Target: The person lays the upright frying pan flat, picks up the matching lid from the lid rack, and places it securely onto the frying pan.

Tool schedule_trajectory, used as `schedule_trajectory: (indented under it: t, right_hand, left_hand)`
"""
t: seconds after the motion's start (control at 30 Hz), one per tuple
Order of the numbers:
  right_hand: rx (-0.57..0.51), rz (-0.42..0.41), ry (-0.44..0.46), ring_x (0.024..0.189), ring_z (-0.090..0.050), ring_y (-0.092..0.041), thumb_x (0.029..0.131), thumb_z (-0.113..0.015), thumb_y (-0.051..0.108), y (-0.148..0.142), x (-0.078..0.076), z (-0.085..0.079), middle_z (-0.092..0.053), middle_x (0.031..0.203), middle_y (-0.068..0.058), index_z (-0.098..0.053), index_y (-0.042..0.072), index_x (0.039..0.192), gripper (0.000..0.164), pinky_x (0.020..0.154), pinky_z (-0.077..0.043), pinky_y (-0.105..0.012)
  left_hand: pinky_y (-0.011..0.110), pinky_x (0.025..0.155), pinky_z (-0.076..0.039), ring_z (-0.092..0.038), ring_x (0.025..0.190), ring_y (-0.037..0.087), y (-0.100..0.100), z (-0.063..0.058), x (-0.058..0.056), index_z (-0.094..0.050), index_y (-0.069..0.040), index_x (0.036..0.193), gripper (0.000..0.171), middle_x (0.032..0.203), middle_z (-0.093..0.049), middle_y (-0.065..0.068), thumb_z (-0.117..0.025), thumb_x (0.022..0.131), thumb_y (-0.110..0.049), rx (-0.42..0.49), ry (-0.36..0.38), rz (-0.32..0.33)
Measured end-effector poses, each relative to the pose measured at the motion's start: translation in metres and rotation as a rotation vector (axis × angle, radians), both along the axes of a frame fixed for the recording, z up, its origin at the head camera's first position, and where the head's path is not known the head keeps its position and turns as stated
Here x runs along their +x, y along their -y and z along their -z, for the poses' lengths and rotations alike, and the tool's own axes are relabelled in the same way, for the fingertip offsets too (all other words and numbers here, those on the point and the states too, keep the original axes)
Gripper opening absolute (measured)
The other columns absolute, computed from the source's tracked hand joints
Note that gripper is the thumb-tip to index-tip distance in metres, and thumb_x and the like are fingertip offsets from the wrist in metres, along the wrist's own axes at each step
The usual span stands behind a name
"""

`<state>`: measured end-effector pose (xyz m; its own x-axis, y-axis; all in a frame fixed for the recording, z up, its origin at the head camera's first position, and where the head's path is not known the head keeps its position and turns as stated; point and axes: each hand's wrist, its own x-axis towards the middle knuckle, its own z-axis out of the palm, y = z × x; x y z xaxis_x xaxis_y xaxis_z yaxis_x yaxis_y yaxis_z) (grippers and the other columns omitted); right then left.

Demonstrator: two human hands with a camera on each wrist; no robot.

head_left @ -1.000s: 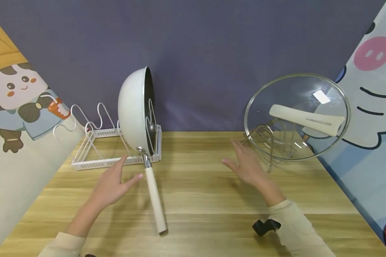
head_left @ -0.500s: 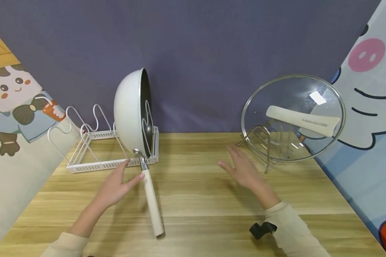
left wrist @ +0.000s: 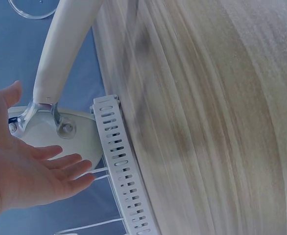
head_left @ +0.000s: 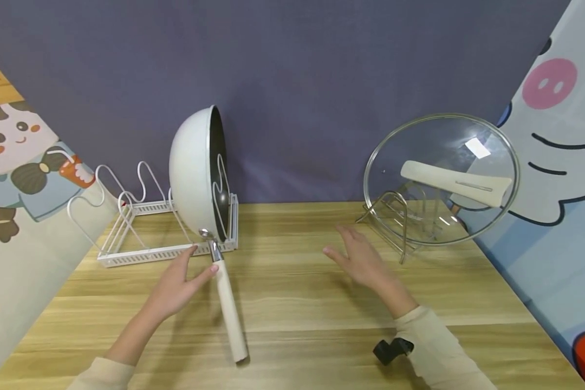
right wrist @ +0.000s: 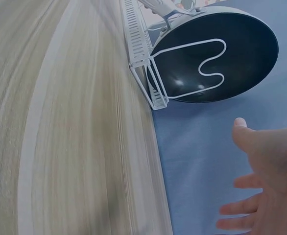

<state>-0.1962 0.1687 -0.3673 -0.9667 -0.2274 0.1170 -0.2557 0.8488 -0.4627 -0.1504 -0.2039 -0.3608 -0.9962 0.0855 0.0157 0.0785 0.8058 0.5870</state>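
A white wok (head_left: 190, 168) with a dark inside stands on its edge in the white wire rack (head_left: 146, 255) on the left. Its cream handle (head_left: 231, 314) slants down toward me. My left hand (head_left: 173, 284) hovers in front of the rack with fingers spread. The thumb tip overlaps the handle in the head view, but the left wrist view shows a gap between them. My right hand (head_left: 363, 260) is held open above the table, left of the metal lid stand (head_left: 403, 216), holding nothing. In that stand leans a glass lid with a cream handle (head_left: 455, 183).
Both racks stand on the wood-grain table (head_left: 292, 303) near its back edge. Behind it rises a dark blue-grey backdrop (head_left: 292, 97). Cartoon panels flank both sides. A black wrist device (head_left: 392, 350) sits at my right sleeve.
The head view has shifted slightly to the right. My left thumb has come nearer the wok handle, and my right hand has drawn a little away from the lid stand. Wok and lid have stayed put.
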Motion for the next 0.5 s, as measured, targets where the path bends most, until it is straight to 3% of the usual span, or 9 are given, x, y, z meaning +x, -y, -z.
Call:
schedule_trajectory:
  t: [0.5]
  right_hand:
    - [-0.080,-0.004,0.036,0.142,-0.032,-0.042,0.094,-0.053,0.050,0.0087,0.0033,-0.0004,-0.032,0.154,-0.021,-0.026,0.007,0.151,0.076,0.117,-0.027,-0.056]
  left_hand:
    - [0.072,0.101,-0.035,-0.038,0.131,0.054,-0.0044,0.0070,-0.0032,-0.025,0.002,0.148,0.080,0.147,-0.036,0.033,-0.044,0.096,-0.055,0.040,-0.003,-0.005]
